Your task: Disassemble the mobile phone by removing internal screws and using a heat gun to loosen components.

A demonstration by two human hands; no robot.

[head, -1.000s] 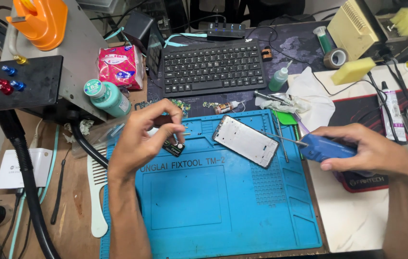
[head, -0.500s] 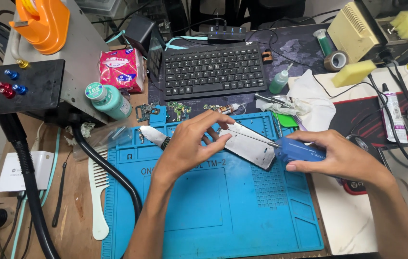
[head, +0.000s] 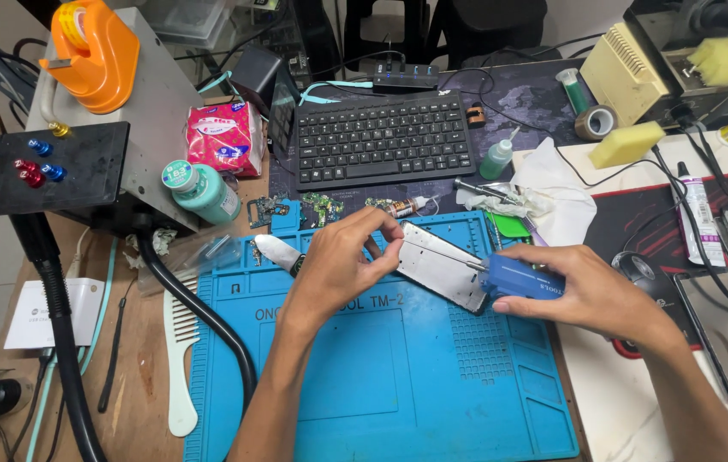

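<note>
- A flat, silver-grey metal phone frame (head: 442,265) lies tilted on the upper part of the blue silicone repair mat (head: 381,385), its long side running down toward the right.
- The left hand (head: 338,261) rests on the frame's upper left end, fingers curled and pinched narrowly at its edge, pressing it to the mat.
- The right hand (head: 586,291) is closed around a blue-handled screwdriver (head: 514,275); its thin metal shaft reaches left across the frame toward the left fingertips.
- Just left of the left hand, a small silver blade-like tool (head: 276,251) lies on the mat, partly hidden by the wrist.
- Small green circuit boards (head: 321,205) sit along the mat's top edge.
- Behind them stands a black keyboard (head: 381,139).
- A teal bottle (head: 203,192) lies near the mat's upper left corner, and a white comb (head: 181,351) lies on the wooden table beside the mat's left edge.
- A crumpled white tissue (head: 552,192) lies to the upper right of the frame.
</note>
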